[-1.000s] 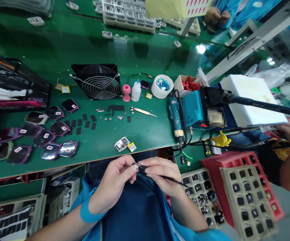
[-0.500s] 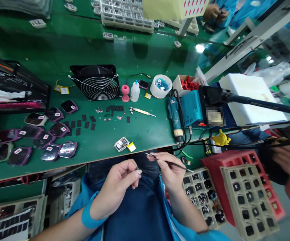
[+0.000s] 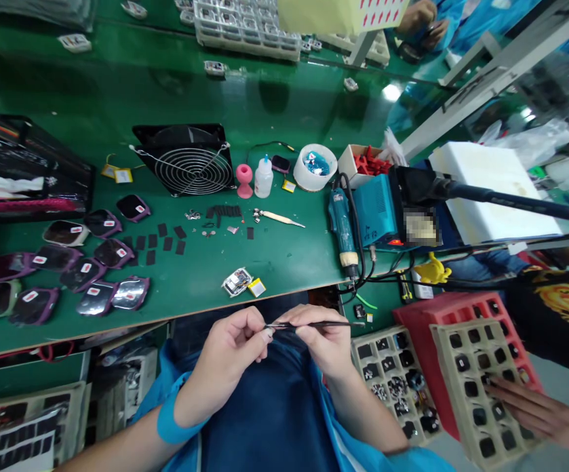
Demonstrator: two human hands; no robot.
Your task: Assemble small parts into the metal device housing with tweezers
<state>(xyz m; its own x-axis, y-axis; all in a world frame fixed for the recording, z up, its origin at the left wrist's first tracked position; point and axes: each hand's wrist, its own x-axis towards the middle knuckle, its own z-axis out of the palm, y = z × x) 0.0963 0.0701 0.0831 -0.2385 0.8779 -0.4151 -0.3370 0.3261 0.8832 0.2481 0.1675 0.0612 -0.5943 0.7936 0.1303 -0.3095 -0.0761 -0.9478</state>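
My left hand (image 3: 240, 337) is closed, thumb and fingers pinching a small part too tiny to make out. Dark tweezers (image 3: 336, 324) lie nearly level in my right hand (image 3: 324, 335), their tip meeting the left fingertips. Both hands are above my lap, just below the bench edge. Beyond them, on the green bench, sits a small open electronic module (image 3: 236, 281) beside a yellow-edged battery (image 3: 257, 287). Farther back are black rectangular pads (image 3: 167, 244) and a wooden-handled tool (image 3: 280, 218).
Watch-like cases (image 3: 85, 274) cover the bench's left. A fan (image 3: 191, 164), a dropper bottle (image 3: 263, 178) and a white tub (image 3: 314, 169) stand behind. To the right are an electric screwdriver (image 3: 343, 229) and parts trays (image 3: 476, 367), with another person's hand (image 3: 535, 410) over one.
My right hand has shifted left, bringing the tweezers' tip to the left fingertips, and the tweezers are more level. Another person's hand has come over the tray at right.
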